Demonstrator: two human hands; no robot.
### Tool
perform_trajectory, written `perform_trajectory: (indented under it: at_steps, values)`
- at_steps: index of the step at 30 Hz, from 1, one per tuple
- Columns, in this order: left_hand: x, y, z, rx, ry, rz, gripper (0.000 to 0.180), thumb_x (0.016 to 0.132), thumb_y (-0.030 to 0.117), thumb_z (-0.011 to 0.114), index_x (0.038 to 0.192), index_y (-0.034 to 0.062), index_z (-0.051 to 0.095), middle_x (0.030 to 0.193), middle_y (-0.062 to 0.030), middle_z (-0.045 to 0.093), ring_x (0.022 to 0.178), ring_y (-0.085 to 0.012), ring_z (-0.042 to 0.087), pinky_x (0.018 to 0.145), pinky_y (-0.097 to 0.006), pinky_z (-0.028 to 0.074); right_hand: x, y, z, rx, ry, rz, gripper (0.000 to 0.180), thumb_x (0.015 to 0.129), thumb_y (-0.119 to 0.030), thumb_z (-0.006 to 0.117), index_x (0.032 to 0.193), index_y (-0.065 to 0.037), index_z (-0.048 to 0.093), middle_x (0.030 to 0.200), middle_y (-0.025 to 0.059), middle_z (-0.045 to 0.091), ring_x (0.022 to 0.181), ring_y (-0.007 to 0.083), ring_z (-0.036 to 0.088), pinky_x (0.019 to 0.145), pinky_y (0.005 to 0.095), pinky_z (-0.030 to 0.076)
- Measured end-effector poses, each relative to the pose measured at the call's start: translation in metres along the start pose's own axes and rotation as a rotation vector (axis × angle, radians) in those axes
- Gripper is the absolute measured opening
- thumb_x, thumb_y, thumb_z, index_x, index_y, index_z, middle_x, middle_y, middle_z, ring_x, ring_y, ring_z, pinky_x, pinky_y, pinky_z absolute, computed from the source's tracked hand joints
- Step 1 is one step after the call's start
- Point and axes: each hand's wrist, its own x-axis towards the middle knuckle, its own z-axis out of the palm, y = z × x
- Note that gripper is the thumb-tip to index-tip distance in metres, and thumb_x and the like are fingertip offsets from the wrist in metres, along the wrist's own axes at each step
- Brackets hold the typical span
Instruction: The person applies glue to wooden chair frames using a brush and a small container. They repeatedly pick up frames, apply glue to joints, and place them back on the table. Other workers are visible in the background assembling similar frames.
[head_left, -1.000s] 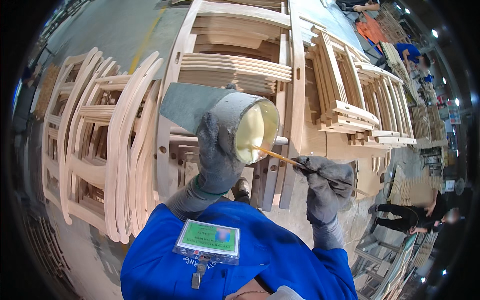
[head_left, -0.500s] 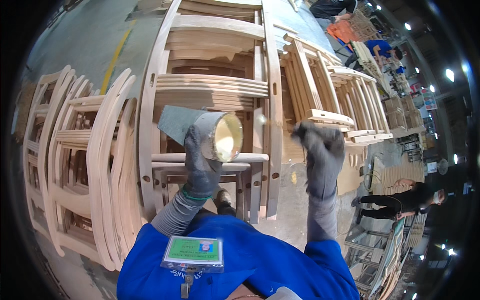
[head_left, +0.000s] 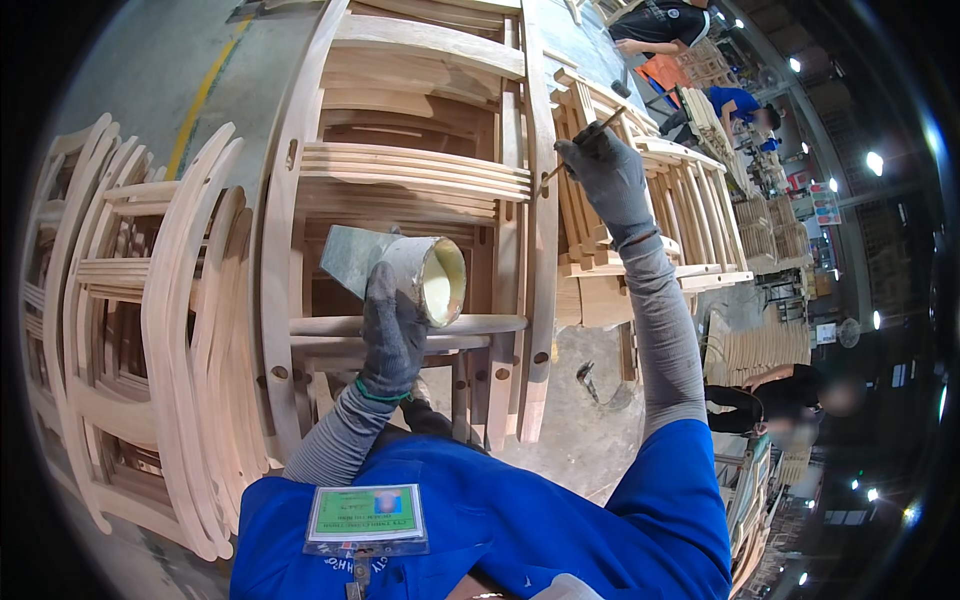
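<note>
My left hand, in a dark grey glove, is wrapped round a pale, cylindrical can tilted with its mouth to the right. Cream-white liquid shows inside it. A flat grey metal plate juts out on the can's left; how it is attached is hidden. Gloved too, my right hand grips a thin stick. Its lower tip comes close to a hole in the right rail of a wooden chair frame; whether it touches, I cannot tell. Horizontal slats cross between the rails beneath my hands.
Curved chair frames stand stacked at the left. More slatted wooden frames lie to the right. A dark hand tool rests on the concrete floor. Several people work farther off, one in a black shirt at the top right.
My right hand has moved up and slightly left, bringing the stick to the right rail. My left hand still holds the can, nearly in place. The view has shifted slightly.
</note>
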Motion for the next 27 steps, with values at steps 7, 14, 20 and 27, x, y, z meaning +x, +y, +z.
perform_trajectory:
  at_steps: [7, 14, 20, 27]
  values:
    - [0.003, -0.002, -0.001, -0.108, -0.022, -0.068, 0.054, 0.091, 0.006, 0.049, 0.138, -0.0007, 0.022, 0.134, -0.0190, 0.033, 0.122, -0.0281, 0.040, 0.105, -0.035, 0.034, 0.008, 0.000, 0.003, -0.188, -0.045, -0.120, 0.018, 0.079, -0.016, 0.066, 0.084, -0.001, 0.058, 0.070, 0.0158, 0.062, 0.065, 0.0316, 0.062, 0.057, 0.0367, 0.047]
    - [0.011, 0.015, -0.005, 0.208, 0.028, 0.255, 0.055, 0.091, 0.006, 0.048, 0.139, -0.0001, 0.022, 0.132, -0.0164, 0.036, 0.121, -0.0281, 0.041, 0.104, -0.037, 0.035, 0.006, -0.001, -0.002, -0.160, -0.122, -0.095, 0.017, 0.079, -0.016, 0.066, 0.084, -0.002, 0.058, 0.072, 0.0156, 0.062, 0.068, 0.0320, 0.062, 0.059, 0.0365, 0.048]
    - [0.004, 0.002, -0.004, -0.068, -0.035, -0.097, 0.057, 0.085, 0.005, 0.053, 0.136, -0.0026, 0.028, 0.128, -0.0205, 0.041, 0.118, -0.0336, 0.044, 0.101, -0.040, 0.037, 0.001, -0.012, -0.001, -0.207, -0.221, -0.066, 0.017, 0.078, -0.016, 0.066, 0.079, -0.002, 0.058, 0.065, 0.0136, 0.061, 0.061, 0.0265, 0.063, 0.055, 0.0335, 0.047]
    - [0.005, 0.012, -0.001, -0.370, -0.010, -0.152, 0.053, 0.089, 0.013, 0.050, 0.137, 0.0048, 0.029, 0.132, -0.0140, 0.038, 0.119, -0.0256, 0.042, 0.101, -0.035, 0.037, 0.002, 0.003, 0.012, 0.111, -0.056, 0.102, 0.020, 0.079, -0.014, 0.068, 0.071, -0.002, 0.054, 0.053, 0.0084, 0.052, 0.048, 0.0188, 0.053, 0.048, 0.0312, 0.041]
